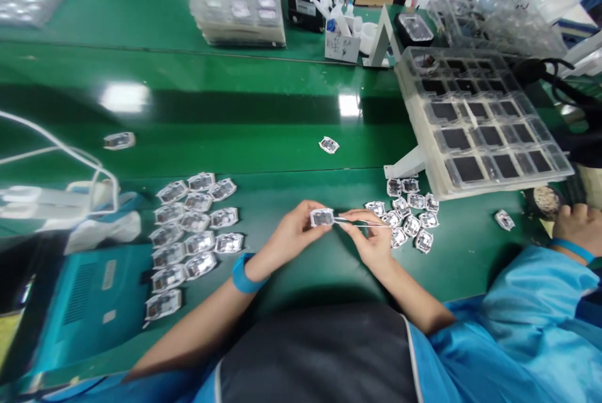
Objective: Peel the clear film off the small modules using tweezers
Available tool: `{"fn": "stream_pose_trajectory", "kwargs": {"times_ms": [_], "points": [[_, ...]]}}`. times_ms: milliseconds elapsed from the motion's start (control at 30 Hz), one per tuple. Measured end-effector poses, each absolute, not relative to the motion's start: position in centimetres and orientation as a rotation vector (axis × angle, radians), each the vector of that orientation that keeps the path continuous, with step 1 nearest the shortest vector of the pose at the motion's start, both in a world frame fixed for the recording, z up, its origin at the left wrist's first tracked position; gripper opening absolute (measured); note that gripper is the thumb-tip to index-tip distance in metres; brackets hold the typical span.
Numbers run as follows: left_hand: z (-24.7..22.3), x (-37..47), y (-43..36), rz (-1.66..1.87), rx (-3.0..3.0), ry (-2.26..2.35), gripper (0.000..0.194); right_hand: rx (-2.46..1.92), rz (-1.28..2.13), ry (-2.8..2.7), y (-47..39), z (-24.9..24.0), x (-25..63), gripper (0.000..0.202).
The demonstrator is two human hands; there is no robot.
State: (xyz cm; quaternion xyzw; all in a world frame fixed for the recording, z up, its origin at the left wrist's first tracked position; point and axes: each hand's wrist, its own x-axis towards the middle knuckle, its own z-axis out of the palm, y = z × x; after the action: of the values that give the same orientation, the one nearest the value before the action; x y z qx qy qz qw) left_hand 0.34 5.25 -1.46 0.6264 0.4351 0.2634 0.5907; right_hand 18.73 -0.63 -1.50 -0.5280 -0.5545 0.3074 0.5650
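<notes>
My left hand [301,227] is closed on a small silvery electronic module [322,217], gripping it by its left side above the green table. Pinched in my right hand [374,237] is a pair of tweezers [360,222], whose tips reach the module's right edge. Whether the tips grip anything there is too small to tell. Just right of my right hand lies a loose group of similar modules [411,225]. Left of my left forearm, more modules [198,243] sit in rough rows. A single module [328,145] lies farther back on the table.
A stack of clear compartment trays [489,136] leans at the right; another tray stack [237,2] stands at the back. A box of bottles [342,46] sits between them. A teal device [94,303] occupies the left. A co-worker's hand [580,230] rests at the far right.
</notes>
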Motion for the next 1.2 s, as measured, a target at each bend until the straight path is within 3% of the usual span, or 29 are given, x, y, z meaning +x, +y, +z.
{"fn": "stream_pose_trajectory", "kwargs": {"times_ms": [333, 567, 733, 800, 1000, 1200], "points": [[-3.7, -0.6, 18.4, 0.754, 1.979, 1.569, 0.026, -1.360, 0.726, -1.496, 0.2, -4.0, 19.2, 0.006], [-4.8, 0.1, 22.3, 0.658, 2.039, 1.729, 0.034, -1.363, 0.743, -1.542, 0.3, -4.1, 19.4, 0.007], [-4.5, 1.3, 23.0, 0.599, 2.098, 1.662, 0.073, -1.388, 0.748, -1.568, 0.3, -3.9, 19.5, 0.008], [-4.2, 1.9, 23.1, 0.581, 2.145, 1.544, 0.080, -1.396, 0.753, -1.567, 0.3, -3.9, 19.5, 0.008], [-3.1, 3.0, 22.4, 0.685, 2.065, 1.359, 0.035, -1.433, 0.817, -1.433, 0.4, -3.7, 19.3, 0.012], [-2.0, 3.2, 17.0, 0.822, 1.693, 1.194, 0.038, -1.384, 0.745, -1.306, 0.4, -3.5, 19.4, 0.010]]}}
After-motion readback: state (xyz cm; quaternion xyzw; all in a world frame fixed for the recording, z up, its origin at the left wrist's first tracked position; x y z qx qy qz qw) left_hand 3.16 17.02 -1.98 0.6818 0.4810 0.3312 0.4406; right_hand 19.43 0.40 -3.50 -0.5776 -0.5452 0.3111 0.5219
